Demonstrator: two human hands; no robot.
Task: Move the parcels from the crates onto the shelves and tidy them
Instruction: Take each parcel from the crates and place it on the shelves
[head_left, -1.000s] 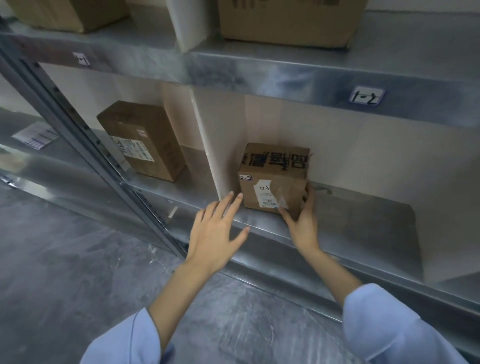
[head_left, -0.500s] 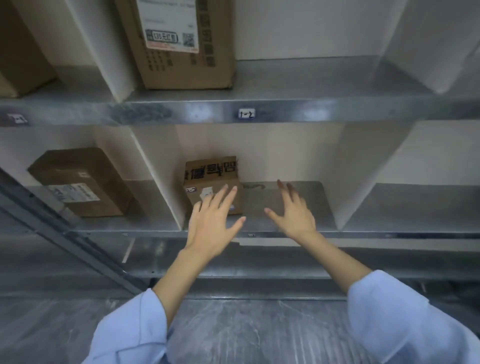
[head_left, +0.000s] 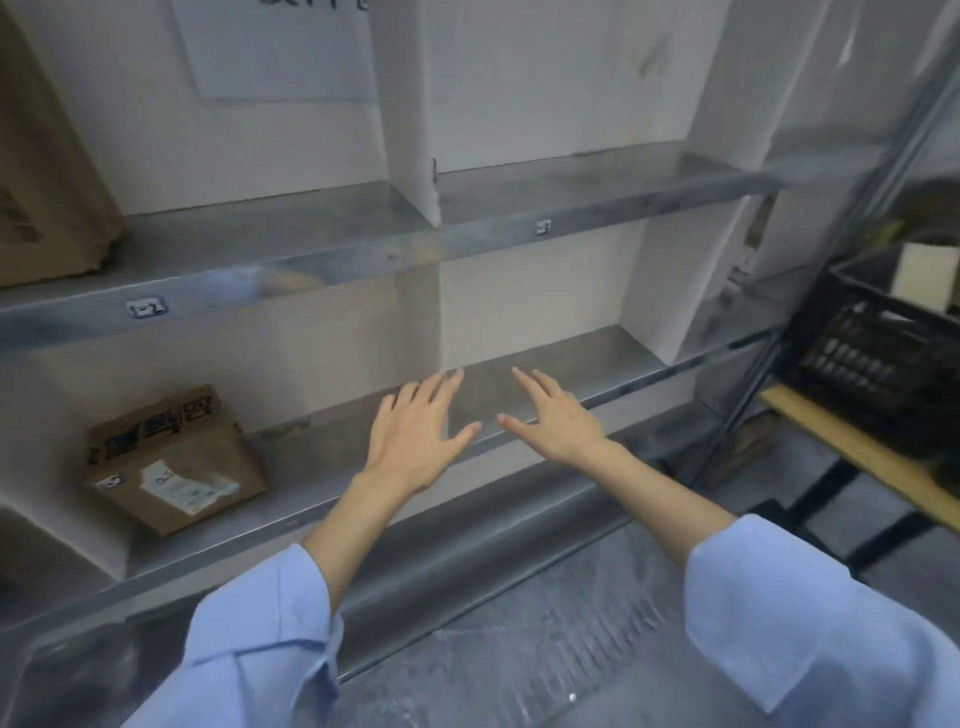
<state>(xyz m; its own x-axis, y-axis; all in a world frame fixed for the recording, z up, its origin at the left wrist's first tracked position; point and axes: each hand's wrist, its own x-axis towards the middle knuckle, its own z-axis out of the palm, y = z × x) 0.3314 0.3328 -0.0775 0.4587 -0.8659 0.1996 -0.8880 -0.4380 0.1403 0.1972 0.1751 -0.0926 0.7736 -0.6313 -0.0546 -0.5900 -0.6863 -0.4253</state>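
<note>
A small brown parcel (head_left: 174, 460) with a white label stands on the lower metal shelf (head_left: 561, 364) at the left, against a white divider. My left hand (head_left: 415, 436) and my right hand (head_left: 556, 415) hover side by side in front of that shelf, to the right of the parcel and apart from it. Both have straight spread fingers and hold nothing. A black crate (head_left: 878, 343) sits at the right on a wooden bench (head_left: 857, 452), with a pale parcel (head_left: 927, 278) showing inside it.
A larger brown box (head_left: 47, 171) stands on the upper shelf (head_left: 519, 208) at the far left. White dividers (head_left: 410, 114) split the shelves into bays. A slanted metal upright (head_left: 831, 249) rises at the right. Grey floor (head_left: 519, 649) lies below.
My right hand has let go of the small parcel, and both hands have drawn away to its right. The view has swung right, bringing the black crate into sight.
</note>
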